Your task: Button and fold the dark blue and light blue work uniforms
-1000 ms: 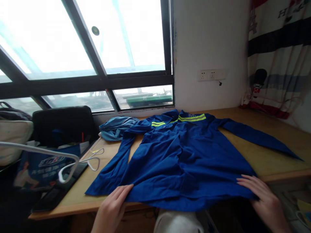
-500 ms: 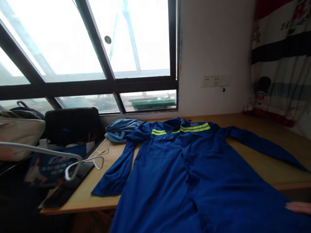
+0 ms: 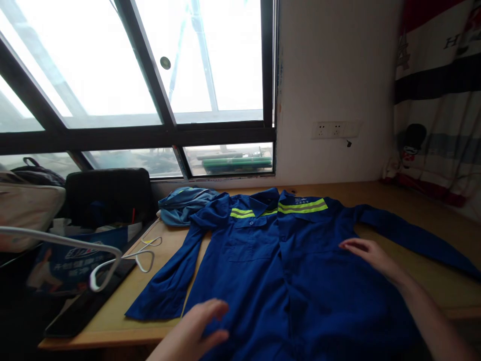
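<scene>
A dark blue work jacket [image 3: 248, 271] lies spread with its collar toward the window and its lower part at the table's near edge. Yellow-and-grey reflective strips cross its chest, and both sleeves stretch out sideways. Over the lower left side of the jacket is my left hand [image 3: 205, 323], thumb and fingers apart, holding nothing. My right hand [image 3: 370, 253] is over the right chest side, fingers stretched toward the middle and nothing visible in them. Whether either hand touches the cloth I cannot tell.
A lighter blue folded cloth [image 3: 186, 203] lies by the left shoulder. White bent tubing or cable [image 3: 108, 248] crosses the left side, above a dark flat object [image 3: 86, 306]. A black chair [image 3: 108, 195] and bags stand left of the wooden table [image 3: 108, 328]. A curtain [image 3: 436, 110] hangs at right.
Both hands have come into view over the jacket; before, only fingertips showed at the lower right edge. The jacket's lower right part, earlier spread wide toward that edge, now sits further in.
</scene>
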A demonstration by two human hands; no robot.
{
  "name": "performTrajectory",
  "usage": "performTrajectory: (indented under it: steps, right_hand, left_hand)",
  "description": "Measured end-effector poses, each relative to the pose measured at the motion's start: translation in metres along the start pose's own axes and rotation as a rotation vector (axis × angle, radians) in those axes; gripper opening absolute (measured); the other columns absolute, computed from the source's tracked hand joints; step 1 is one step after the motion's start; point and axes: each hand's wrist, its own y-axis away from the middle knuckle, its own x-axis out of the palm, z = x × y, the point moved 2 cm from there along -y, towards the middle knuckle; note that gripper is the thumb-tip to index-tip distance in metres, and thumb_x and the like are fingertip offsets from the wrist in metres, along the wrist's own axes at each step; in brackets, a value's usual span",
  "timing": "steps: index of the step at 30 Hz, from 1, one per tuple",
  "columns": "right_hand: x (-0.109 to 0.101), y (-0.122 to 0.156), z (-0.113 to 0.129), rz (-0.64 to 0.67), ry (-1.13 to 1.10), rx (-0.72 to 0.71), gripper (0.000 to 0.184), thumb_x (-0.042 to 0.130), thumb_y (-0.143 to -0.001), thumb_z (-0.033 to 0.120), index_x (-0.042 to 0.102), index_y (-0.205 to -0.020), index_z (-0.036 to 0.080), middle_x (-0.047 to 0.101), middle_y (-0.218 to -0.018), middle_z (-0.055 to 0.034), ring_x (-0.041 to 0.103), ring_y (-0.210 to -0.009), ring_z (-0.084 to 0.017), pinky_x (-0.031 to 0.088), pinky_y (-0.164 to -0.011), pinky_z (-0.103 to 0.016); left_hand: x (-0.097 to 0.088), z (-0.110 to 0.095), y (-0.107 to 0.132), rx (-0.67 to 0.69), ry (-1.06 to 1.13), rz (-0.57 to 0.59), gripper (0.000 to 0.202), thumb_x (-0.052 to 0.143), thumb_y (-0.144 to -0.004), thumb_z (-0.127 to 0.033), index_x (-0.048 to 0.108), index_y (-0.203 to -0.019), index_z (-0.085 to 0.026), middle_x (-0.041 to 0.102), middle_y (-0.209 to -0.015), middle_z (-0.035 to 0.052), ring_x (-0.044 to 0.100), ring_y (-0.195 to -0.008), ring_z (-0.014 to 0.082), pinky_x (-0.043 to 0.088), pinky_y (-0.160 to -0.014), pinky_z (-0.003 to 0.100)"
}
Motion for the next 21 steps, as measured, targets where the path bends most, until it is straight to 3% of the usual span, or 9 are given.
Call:
performTrajectory:
  steps: [2,5,8,10,13,16,18,21]
  right_hand:
    - [0.002,-0.067,0.003,-0.150,0.098,-0.073,0.036,0.046,-0.077,0.042,0.064,-0.094,0.016,0.064,-0.098,-0.0087,0.057,-0.095,-0.022,0.042,-0.085,-0.030]
    - [-0.004,-0.151,-0.008,-0.323,0.488,0.030,0.031,0.038,-0.083,0.031,0.062,-0.096,0.017,0.063,-0.100,-0.0072,0.056,-0.095,-0.018,0.040,-0.083,-0.025]
    - [-0.018,-0.202,-0.019,-0.341,0.595,0.102,0.033,0.035,-0.085,0.028,0.060,-0.100,0.014,0.060,-0.105,-0.0115,0.054,-0.099,-0.020,0.038,-0.083,-0.028]
    - [-0.025,-0.218,-0.026,-0.330,0.621,0.141,0.035,0.035,-0.086,0.030,0.058,-0.104,0.011,0.059,-0.106,-0.0150,0.055,-0.097,-0.022,0.040,-0.080,-0.030]
    - [-0.027,-0.229,-0.036,-0.285,0.670,0.192,0.037,0.047,-0.079,0.032,0.057,-0.103,0.006,0.061,-0.098,-0.0173,0.058,-0.088,-0.023,0.042,-0.072,-0.030]
    - [-0.023,-0.232,-0.038,-0.227,0.706,0.189,0.033,0.062,-0.067,0.027,0.062,-0.093,0.007,0.063,-0.087,-0.0135,0.058,-0.079,-0.023,0.042,-0.067,-0.027]
    - [-0.021,-0.229,-0.035,-0.198,0.717,0.171,0.028,0.063,-0.064,0.023,0.063,-0.089,0.011,0.063,-0.084,-0.0102,0.057,-0.077,-0.022,0.040,-0.066,-0.026]
    - [-0.021,-0.213,-0.026,-0.339,0.816,0.047,0.027,0.054,-0.070,0.019,0.059,-0.096,0.014,0.060,-0.092,-0.0099,0.053,-0.087,-0.023,0.037,-0.072,-0.029]
  left_hand:
    - [0.007,-0.001,-0.057,0.062,0.021,-0.016,0.024,0.046,-0.080,-0.038,0.057,-0.096,-0.024,0.061,-0.097,0.0018,0.056,-0.089,0.0158,0.046,-0.080,0.026]
    - [0.024,0.007,-0.153,0.083,-0.059,-0.143,0.025,0.043,-0.081,-0.030,0.054,-0.100,-0.019,0.055,-0.111,0.0072,0.051,-0.103,0.0176,0.039,-0.091,0.029]
    - [0.042,0.026,-0.232,0.058,-0.203,-0.223,0.035,0.044,-0.080,-0.028,0.049,-0.112,-0.014,0.043,-0.127,0.0112,0.037,-0.119,0.0197,0.029,-0.100,0.031]
    - [0.049,0.042,-0.265,0.008,-0.295,-0.222,0.043,0.043,-0.080,-0.033,0.044,-0.120,-0.016,0.037,-0.133,0.0098,0.028,-0.125,0.0226,0.022,-0.103,0.037]
    - [0.054,0.066,-0.286,-0.093,-0.368,-0.194,0.052,0.035,-0.081,-0.051,0.039,-0.125,-0.023,0.033,-0.136,0.0065,0.022,-0.127,0.0268,0.018,-0.102,0.045]
    - [0.059,0.081,-0.290,-0.183,-0.411,-0.194,0.059,0.026,-0.078,-0.062,0.037,-0.126,-0.030,0.030,-0.138,0.0058,0.020,-0.127,0.0291,0.017,-0.100,0.049]
    - [0.063,0.085,-0.291,-0.228,-0.442,-0.224,0.061,0.024,-0.077,-0.063,0.036,-0.127,-0.031,0.028,-0.138,0.0072,0.020,-0.126,0.0305,0.017,-0.098,0.051]
    - [0.068,0.085,-0.291,-0.272,-0.478,-0.271,0.062,0.023,-0.077,-0.063,0.036,-0.127,-0.030,0.028,-0.137,0.0105,0.022,-0.125,0.0325,0.017,-0.096,0.055]
